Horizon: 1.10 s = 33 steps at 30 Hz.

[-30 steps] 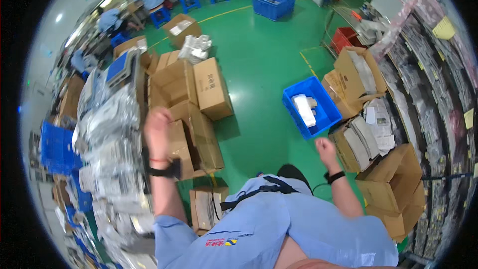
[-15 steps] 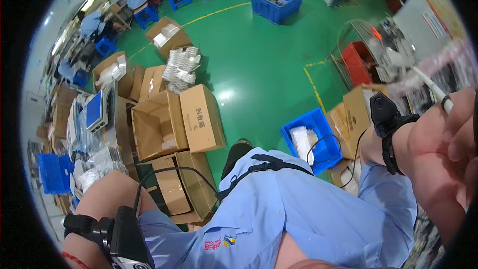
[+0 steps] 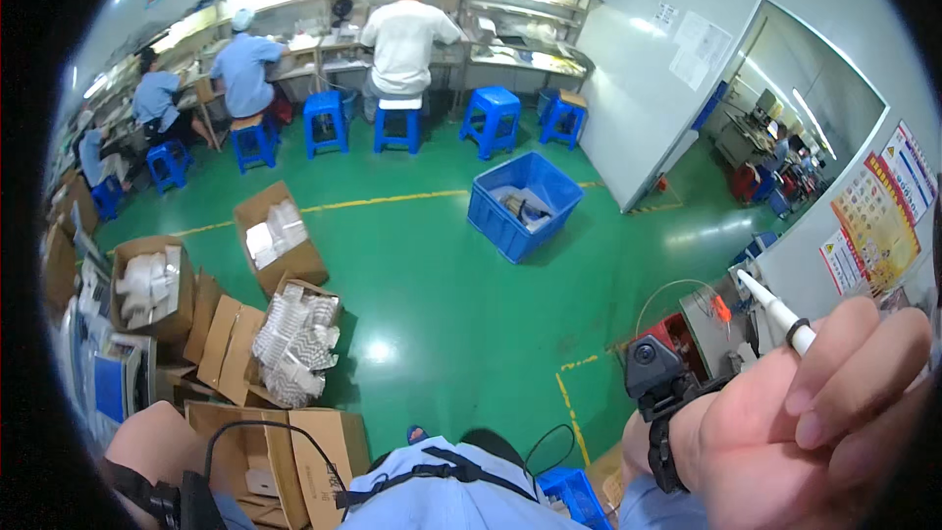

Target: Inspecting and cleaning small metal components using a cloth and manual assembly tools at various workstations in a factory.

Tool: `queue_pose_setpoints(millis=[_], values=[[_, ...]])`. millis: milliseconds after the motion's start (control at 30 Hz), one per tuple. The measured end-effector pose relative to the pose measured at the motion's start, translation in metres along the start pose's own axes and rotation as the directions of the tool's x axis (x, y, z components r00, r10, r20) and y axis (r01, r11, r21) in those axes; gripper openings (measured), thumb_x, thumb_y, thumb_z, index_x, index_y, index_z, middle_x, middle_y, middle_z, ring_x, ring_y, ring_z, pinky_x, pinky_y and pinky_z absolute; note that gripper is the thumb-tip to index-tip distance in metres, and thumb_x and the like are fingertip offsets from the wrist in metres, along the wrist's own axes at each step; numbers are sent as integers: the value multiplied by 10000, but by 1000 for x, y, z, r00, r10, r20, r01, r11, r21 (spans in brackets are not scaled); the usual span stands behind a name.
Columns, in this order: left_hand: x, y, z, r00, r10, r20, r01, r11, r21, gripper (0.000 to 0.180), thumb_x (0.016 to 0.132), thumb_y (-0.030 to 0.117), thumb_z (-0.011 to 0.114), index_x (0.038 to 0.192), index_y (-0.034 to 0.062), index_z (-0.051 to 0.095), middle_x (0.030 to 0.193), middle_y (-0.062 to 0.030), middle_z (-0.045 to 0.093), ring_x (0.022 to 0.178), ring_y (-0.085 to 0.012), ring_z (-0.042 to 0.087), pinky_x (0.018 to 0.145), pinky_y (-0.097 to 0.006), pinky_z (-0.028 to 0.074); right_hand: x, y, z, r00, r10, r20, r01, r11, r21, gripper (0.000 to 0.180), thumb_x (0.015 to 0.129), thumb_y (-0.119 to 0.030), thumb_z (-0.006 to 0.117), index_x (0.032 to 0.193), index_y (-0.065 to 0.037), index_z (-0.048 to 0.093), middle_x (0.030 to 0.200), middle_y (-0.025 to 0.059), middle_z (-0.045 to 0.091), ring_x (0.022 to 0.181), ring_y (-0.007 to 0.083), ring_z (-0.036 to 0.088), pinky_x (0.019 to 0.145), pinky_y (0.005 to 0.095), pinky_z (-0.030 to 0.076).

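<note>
My right hand is raised close to the camera at the lower right, fingers curled around a thin white pen-like stick that points up and to the left. A black device is strapped to that wrist. Of my left arm only the forearm with a black strap and cable shows at the lower left; the left hand itself is out of the picture. My light blue shirt fills the bottom middle.
Open cardboard boxes with white packets stand on the green floor at the left. A blue crate sits mid-floor. Blue stools and several seated people line benches at the back. A red bin is near my right wrist.
My head has tilted up, so the far benches and people come into view. My right hand with the white stick stays raised; my left arm has dropped further toward the lower left.
</note>
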<state>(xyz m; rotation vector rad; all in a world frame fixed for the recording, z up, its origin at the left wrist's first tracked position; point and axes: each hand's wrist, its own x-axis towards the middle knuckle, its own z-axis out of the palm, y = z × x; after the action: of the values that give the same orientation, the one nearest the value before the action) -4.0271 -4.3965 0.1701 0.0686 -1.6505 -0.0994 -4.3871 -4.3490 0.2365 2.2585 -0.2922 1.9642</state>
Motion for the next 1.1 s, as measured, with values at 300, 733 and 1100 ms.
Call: queue_pose_setpoints(millis=[300,733,1100], values=[[-26,-271,-30,936,-344,71,328,929,171,376,931,280,420,1113,-11,573,1126,-162,575,1017,-246,541,912,-385,419,-37,305,87,983,180,-30,-180,984,-15,348,896,-317,460,649,-104,341,595,4,320,519,107,293,497,262,230],[-564,-437,-120,-601,-739,-304,592,-667,452,383,863,349,473,883,26,677,932,-219,665,861,-381,637,775,-483,489,-530,832,326,-405,686,605,-292,530,-796,273,838,-304,533,920,-74,654,998,197,650,917,394,623,790,477,513],[-510,-777,-243,-529,-821,-217,644,-554,528,317,808,311,528,864,43,688,911,-222,671,849,-388,639,705,-467,502,-511,1047,565,-518,517,682,-524,439,-730,454,836,-468,531,1020,-72,655,1002,199,660,954,391,617,871,442,478]])
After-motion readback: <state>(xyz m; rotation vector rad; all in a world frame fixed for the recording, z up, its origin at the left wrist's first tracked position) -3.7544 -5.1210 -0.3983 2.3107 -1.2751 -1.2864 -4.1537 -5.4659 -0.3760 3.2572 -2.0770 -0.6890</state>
